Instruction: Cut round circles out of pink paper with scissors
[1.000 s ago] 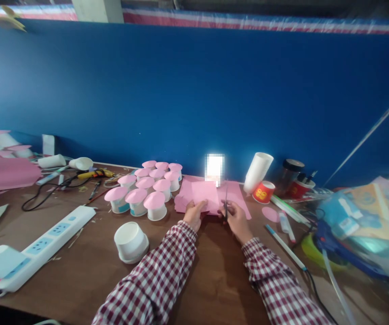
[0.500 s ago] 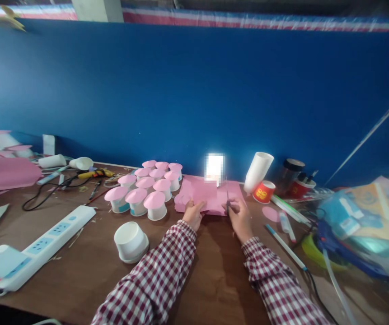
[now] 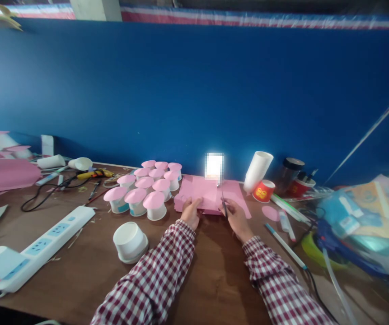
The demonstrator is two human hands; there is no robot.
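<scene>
Pink paper (image 3: 211, 195) lies in layers near the blue partition, in front of me. My left hand (image 3: 190, 213) grips the near left edge of a sheet, thumb on top and fingers partly hidden below. In my right hand (image 3: 237, 219) is a slim dark pair of scissors (image 3: 223, 201), its blades pointing away from me over the paper. The right fingers are closed round the handles, which are mostly hidden. A loose pink paper disc (image 3: 270, 213) lies to the right of this hand.
Several white cups with pink discs on top (image 3: 135, 196) stand left of the paper. Nearer me are an upturned white tub (image 3: 129, 241) and a power strip (image 3: 45, 246). To the right stand stacked white cups (image 3: 258, 171), a red cup (image 3: 264, 191) and a corded white pen-like tool (image 3: 285, 246).
My right hand and the scissors have shifted slightly left, and the blades look closer together. The paper's right part now reaches farther toward me. My left hand has hardly moved.
</scene>
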